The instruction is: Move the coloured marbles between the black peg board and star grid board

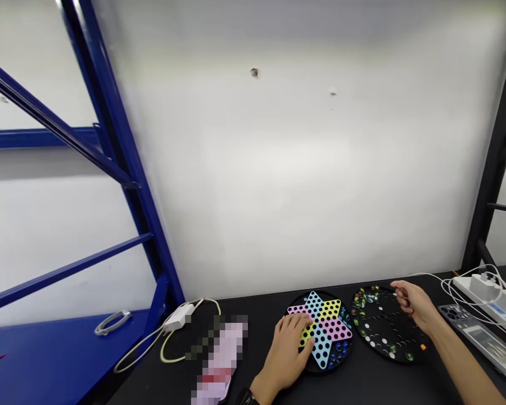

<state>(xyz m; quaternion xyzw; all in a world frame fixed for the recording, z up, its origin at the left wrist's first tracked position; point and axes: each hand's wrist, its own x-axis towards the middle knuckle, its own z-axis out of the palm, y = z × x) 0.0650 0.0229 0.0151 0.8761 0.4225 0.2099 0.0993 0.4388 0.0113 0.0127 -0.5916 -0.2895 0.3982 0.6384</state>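
Left hand (284, 351) resting flat on star-pattern Chinese checkers board (333, 329), fingers together, not gripping; right hand (413, 304) hovering, fingers apart & loosely curled, over edge of round blk marble board (398, 332), just R of star, both on blk bench (383, 385).

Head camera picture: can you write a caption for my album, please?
Left hand on a star-shaped Chinese checkers board, right hand above a round black board of marbles.
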